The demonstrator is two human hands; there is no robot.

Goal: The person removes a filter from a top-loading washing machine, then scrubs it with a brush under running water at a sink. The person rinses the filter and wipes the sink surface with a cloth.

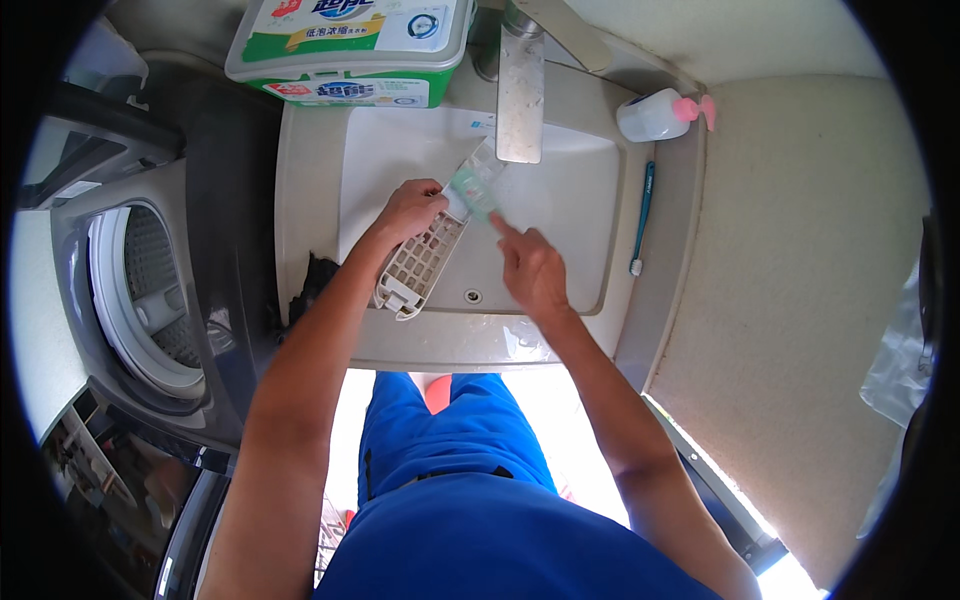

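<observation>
A long white plastic lint filter (420, 262) with a grid of openings lies slantwise over the sink, its lower end across the front rim. My left hand (411, 211) grips it near the middle, from the left side. Its upper part looks translucent and reaches below the faucet. A pale green brush (474, 193), blurred, lies over that upper part. My right hand (534, 270) has curled fingers, with the index finger stretched out to the brush's near end. Any handle is hidden under this hand. The white sink basin (555, 247) surrounds both hands.
A metal faucet (520, 105) overhangs the basin. A green-and-white detergent box (349, 52) stands at the back left. On the right ledge are a pump bottle (654, 115) and a teal toothbrush (643, 214). A black cloth (315, 281) and a front-load washing machine (232, 225) are at the left.
</observation>
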